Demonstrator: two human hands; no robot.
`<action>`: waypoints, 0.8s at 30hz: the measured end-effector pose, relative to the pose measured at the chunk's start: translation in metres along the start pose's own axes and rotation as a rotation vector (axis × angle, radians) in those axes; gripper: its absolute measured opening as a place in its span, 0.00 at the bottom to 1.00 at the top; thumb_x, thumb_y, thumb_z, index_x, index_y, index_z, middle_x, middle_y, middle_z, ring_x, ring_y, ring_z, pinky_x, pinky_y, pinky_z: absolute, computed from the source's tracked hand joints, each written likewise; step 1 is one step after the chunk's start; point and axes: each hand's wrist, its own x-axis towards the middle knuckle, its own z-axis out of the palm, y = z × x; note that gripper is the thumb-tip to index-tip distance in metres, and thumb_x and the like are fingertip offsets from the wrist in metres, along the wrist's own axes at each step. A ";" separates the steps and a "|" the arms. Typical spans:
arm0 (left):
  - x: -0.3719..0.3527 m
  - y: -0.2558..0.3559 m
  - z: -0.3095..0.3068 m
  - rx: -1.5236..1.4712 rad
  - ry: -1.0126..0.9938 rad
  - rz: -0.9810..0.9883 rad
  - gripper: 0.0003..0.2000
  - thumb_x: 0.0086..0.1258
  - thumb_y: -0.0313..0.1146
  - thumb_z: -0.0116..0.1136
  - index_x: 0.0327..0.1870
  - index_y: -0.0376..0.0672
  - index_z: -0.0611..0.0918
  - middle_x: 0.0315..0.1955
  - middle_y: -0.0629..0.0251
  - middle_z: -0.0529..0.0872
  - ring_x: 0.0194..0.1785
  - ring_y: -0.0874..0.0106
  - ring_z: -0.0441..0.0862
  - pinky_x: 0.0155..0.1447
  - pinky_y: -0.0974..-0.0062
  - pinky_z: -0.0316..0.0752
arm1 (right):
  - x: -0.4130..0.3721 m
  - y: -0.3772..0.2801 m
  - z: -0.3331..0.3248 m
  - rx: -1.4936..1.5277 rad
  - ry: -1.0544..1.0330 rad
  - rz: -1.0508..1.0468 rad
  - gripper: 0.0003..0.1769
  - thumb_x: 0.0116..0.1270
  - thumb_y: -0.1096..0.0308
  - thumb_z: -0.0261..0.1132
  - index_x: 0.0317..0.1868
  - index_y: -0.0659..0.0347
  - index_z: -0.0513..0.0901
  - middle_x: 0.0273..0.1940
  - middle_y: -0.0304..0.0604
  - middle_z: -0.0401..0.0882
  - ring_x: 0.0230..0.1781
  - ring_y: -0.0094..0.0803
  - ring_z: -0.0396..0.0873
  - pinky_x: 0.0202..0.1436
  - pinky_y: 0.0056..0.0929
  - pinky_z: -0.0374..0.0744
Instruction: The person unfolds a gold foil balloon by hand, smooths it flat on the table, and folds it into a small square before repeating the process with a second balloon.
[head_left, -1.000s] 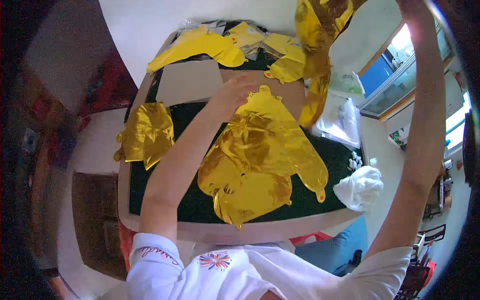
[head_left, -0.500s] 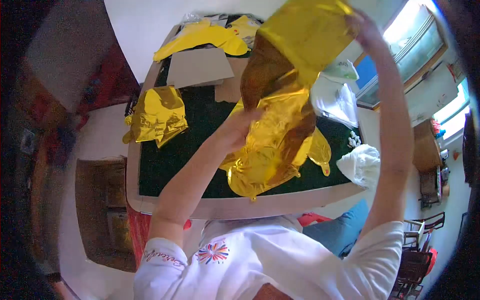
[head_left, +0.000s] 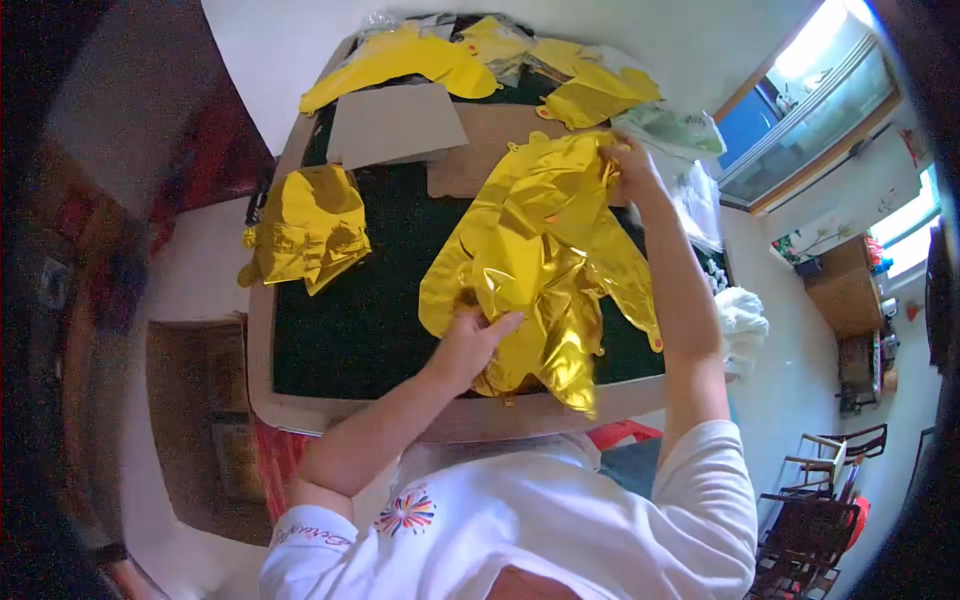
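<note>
Crumpled shiny gold foil balloons (head_left: 540,250) lie in a loose heap over the dark green mat (head_left: 390,330), close to the table's front edge. My left hand (head_left: 470,345) is closed on the foil at the heap's lower left, thumb on top and the other fingers hidden beneath. At the upper right, my right hand (head_left: 628,170) pinches the far end of the foil. A narrow limb of foil with a small red mark at its tip reaches toward the right, and a creased flap hangs toward the front edge.
A folded gold foil balloon (head_left: 308,228) lies at the left. Grey card (head_left: 395,125) sits behind on brown cardboard (head_left: 500,140). Flat yellow foil balloons (head_left: 400,68) line the back. Clear plastic bags (head_left: 698,205) and white cloth (head_left: 742,325) are at the right.
My right hand has come down from high up, bringing the raised foil onto the heap. My left hand has moved slightly nearer to me. Yellow foil at the back right is now uncovered.
</note>
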 end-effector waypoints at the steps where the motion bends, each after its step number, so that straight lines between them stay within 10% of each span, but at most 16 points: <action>1: -0.001 0.007 0.000 -0.014 0.044 0.034 0.14 0.65 0.34 0.65 0.47 0.35 0.83 0.39 0.63 0.87 0.40 0.73 0.84 0.46 0.76 0.78 | -0.014 -0.021 0.002 0.000 -0.002 0.000 0.31 0.61 0.75 0.65 0.65 0.63 0.67 0.36 0.42 0.81 0.32 0.29 0.80 0.35 0.29 0.80; 3: -0.009 0.034 0.009 0.177 0.049 0.066 0.13 0.63 0.33 0.67 0.44 0.35 0.84 0.38 0.64 0.87 0.40 0.75 0.84 0.46 0.77 0.78 | -0.057 -0.105 0.001 0.344 -0.062 0.044 0.29 0.60 0.73 0.69 0.61 0.66 0.72 0.48 0.47 0.80 0.44 0.33 0.80 0.45 0.28 0.79; 10: -0.010 0.084 0.040 0.137 -0.007 0.245 0.16 0.57 0.31 0.72 0.45 0.37 0.83 0.36 0.69 0.87 0.38 0.78 0.83 0.42 0.81 0.77 | -0.073 -0.251 -0.059 0.273 -0.155 -0.398 0.31 0.61 0.74 0.69 0.64 0.63 0.69 0.44 0.46 0.83 0.39 0.30 0.82 0.45 0.24 0.81; 12: -0.018 0.134 0.043 0.543 -0.161 -0.149 0.26 0.55 0.35 0.74 0.55 0.37 0.78 0.44 0.67 0.85 0.46 0.77 0.81 0.46 0.79 0.76 | -0.082 -0.281 -0.064 0.242 -0.176 -0.466 0.31 0.61 0.73 0.69 0.64 0.63 0.69 0.44 0.46 0.83 0.40 0.30 0.82 0.46 0.24 0.81; 14: 0.046 0.094 -0.002 0.137 -0.518 0.516 0.38 0.53 0.41 0.75 0.65 0.39 0.70 0.54 0.63 0.79 0.55 0.73 0.76 0.54 0.76 0.73 | -0.109 -0.313 -0.050 0.226 -0.115 -0.520 0.31 0.61 0.73 0.69 0.64 0.60 0.69 0.44 0.45 0.83 0.41 0.28 0.82 0.44 0.23 0.80; 16: 0.047 0.151 0.004 -0.066 -0.320 0.354 0.45 0.52 0.46 0.74 0.70 0.40 0.62 0.60 0.60 0.73 0.59 0.70 0.72 0.59 0.72 0.70 | -0.118 -0.336 -0.033 0.195 -0.202 -0.560 0.31 0.62 0.74 0.68 0.65 0.62 0.68 0.43 0.43 0.83 0.40 0.27 0.82 0.44 0.23 0.80; 20: 0.078 0.229 0.035 0.162 -0.012 0.672 0.35 0.55 0.39 0.73 0.62 0.35 0.71 0.54 0.56 0.79 0.54 0.71 0.78 0.56 0.73 0.72 | -0.187 -0.402 0.030 -0.257 -0.152 -0.383 0.26 0.63 0.76 0.66 0.61 0.60 0.70 0.47 0.43 0.80 0.46 0.27 0.80 0.44 0.23 0.81; 24: 0.073 0.254 0.042 -0.192 -0.007 0.819 0.12 0.62 0.30 0.68 0.43 0.33 0.84 0.38 0.64 0.87 0.37 0.77 0.83 0.44 0.80 0.77 | -0.171 -0.394 0.036 0.038 -0.328 -0.418 0.29 0.68 0.70 0.62 0.68 0.54 0.65 0.61 0.49 0.72 0.59 0.35 0.74 0.59 0.36 0.76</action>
